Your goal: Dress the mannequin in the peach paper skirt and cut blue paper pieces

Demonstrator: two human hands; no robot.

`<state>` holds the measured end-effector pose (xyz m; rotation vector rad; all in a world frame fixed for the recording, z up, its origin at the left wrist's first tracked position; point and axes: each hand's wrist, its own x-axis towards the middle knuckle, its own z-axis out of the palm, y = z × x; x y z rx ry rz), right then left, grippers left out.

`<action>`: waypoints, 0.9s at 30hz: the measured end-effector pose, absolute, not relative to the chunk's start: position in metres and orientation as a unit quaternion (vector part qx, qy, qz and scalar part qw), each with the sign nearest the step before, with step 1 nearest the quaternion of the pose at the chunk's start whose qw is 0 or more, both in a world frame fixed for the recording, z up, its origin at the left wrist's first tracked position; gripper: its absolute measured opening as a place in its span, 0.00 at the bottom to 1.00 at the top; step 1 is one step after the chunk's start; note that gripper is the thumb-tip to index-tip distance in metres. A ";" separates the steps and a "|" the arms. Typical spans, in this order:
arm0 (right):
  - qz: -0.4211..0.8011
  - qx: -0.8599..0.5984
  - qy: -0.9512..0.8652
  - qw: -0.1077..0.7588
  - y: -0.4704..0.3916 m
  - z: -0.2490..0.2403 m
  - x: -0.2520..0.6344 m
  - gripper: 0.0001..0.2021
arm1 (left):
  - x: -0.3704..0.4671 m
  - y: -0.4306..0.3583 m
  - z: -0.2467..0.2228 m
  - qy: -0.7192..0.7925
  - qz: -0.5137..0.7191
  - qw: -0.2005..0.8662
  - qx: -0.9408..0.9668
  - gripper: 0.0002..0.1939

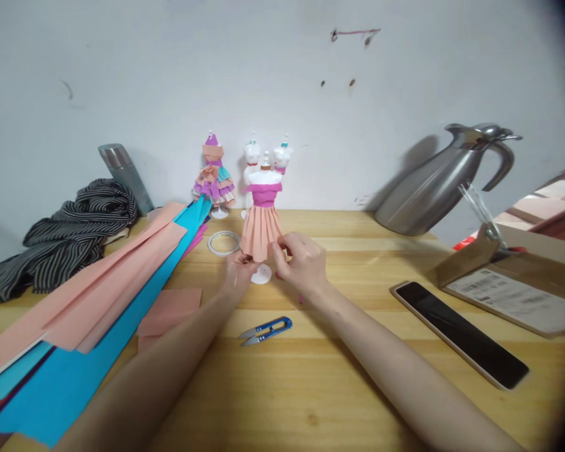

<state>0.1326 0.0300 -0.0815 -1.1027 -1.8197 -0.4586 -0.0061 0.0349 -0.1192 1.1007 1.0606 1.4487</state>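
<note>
A small white dress form (264, 177) stands upright on a round white base, dressed in a magenta band and a pleated peach paper skirt (260, 229). At the skirt's lower left edge, my left hand (238, 274) is closed, its fingertips pinching the hem. My right hand (304, 258) grips the hem on the right side between thumb and fingers. Blue thread snips (266, 330) lie on the table in front of the form, between my forearms. Left of the skirt rests a roll of white tape (223, 243).
Peach and blue paper sheets (108, 295) spread across the left, near a striped cloth (80, 229). Behind stand other dress forms, one in a ruffled dress (214, 179). On the right are a phone (461, 333), a cardboard box (518, 276) and a steel jug (433, 182).
</note>
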 end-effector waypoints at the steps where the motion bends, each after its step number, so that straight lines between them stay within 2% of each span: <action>1: -0.196 -0.445 -0.741 0.463 0.031 -0.081 0.132 0.11 | -0.006 0.035 -0.119 0.436 0.599 0.496 0.453 0.11; 10: -0.221 -0.431 -0.762 0.429 0.032 -0.090 0.132 0.12 | -0.006 0.033 -0.115 0.447 0.594 0.495 0.451 0.14; 16: -0.163 -0.416 -0.802 0.396 0.027 -0.101 0.134 0.11 | -0.007 0.037 -0.118 0.463 0.591 0.489 0.444 0.17; 18: -0.085 -0.430 -0.802 0.407 0.024 -0.104 0.131 0.12 | -0.007 0.038 -0.118 0.460 0.595 0.489 0.442 0.16; 21: 0.135 -0.477 -0.742 0.452 0.020 -0.106 0.122 0.12 | -0.007 0.039 -0.119 0.453 0.608 0.488 0.432 0.13; 25: 0.474 -0.484 -0.550 0.489 0.019 -0.098 0.112 0.06 | -0.008 0.040 -0.123 0.462 0.603 0.489 0.429 0.13; 27: 0.603 -0.465 -0.428 0.487 0.019 -0.093 0.112 0.07 | -0.008 0.040 -0.124 0.462 0.596 0.496 0.430 0.13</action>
